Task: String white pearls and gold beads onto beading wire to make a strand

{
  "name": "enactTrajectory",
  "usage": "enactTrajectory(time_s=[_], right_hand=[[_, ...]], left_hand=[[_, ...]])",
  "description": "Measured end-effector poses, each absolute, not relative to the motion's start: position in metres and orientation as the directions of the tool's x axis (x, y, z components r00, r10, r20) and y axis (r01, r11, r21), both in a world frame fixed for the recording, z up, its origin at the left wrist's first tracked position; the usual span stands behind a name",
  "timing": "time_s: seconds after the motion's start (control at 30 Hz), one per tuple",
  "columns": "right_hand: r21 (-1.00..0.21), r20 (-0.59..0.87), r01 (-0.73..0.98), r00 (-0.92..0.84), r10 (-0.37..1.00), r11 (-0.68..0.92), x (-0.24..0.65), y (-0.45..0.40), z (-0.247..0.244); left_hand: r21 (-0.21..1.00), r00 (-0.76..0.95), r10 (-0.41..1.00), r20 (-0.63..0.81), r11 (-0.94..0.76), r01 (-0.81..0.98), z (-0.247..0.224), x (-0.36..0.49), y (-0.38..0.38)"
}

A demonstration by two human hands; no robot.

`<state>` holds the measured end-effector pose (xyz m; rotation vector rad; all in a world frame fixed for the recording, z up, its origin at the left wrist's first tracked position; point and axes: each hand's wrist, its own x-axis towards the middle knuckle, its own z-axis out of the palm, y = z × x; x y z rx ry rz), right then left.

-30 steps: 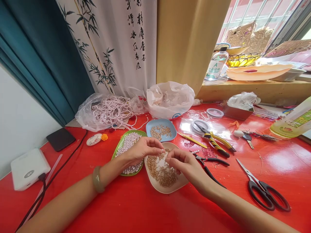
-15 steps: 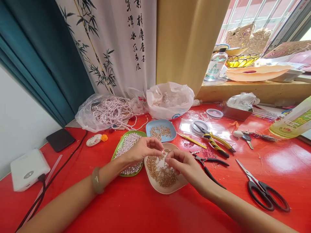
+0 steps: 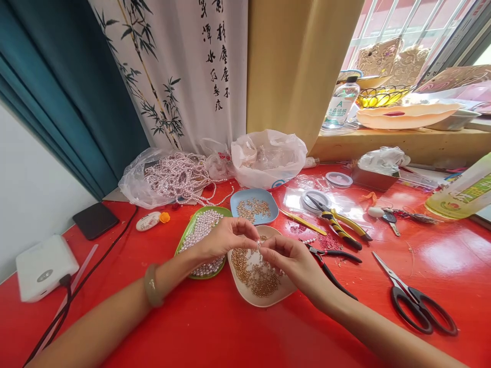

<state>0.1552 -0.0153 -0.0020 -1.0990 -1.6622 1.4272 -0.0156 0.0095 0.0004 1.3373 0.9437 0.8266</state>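
Above a cream tray (image 3: 245, 294) of gold beads (image 3: 263, 281), my two hands meet at the fingertips. My left hand (image 3: 232, 237) pinches a tiny pale bead, its forearm passing over the green tray (image 3: 183, 245) of pearly beads (image 3: 201, 227). From the right, my right hand (image 3: 287, 258) is closed in a pinch against the same spot; what it grips is too small to make out. Just behind the hands lies a blue tray (image 3: 272, 209) with a few gold beads (image 3: 253, 208).
Black-handled scissors (image 3: 416, 304), yellow-black pliers (image 3: 341, 227) and black pliers (image 3: 332, 255) lie at right. Behind are a bag of pearl strands (image 3: 176, 176) and a white plastic bag (image 3: 268, 158). A phone (image 3: 95, 221) and a white box (image 3: 46, 268) with a cable are at left.
My right hand has moved slightly left and up, so its fingertips now meet those of my left hand. The trays and tools have not moved.
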Motion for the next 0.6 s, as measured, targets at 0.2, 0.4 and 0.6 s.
enactTrajectory(time_s=[0.2, 0.4, 0.6], right_hand=[[-0.981, -0.001, 0.179, -0.384, 0.923, 0.074, 0.156, -0.017, 0.0], [-0.892, 0.21, 0.285, -0.427, 0.88, 0.351, 0.162, -0.015, 0.003], [-0.805, 0.309, 0.379, -0.389, 0.868, 0.456, 0.173, -0.012, 0.021]], left_hand=[[0.994, 0.413, 0.911, 0.008, -0.052, 0.096, 0.003, -0.019, 0.01], [0.98, 0.404, 0.902, 0.153, -0.192, 0.058, 0.01, -0.017, 0.005], [0.962, 0.399, 0.915, 0.061, -0.16, 0.222, 0.016, -0.014, -0.002]])
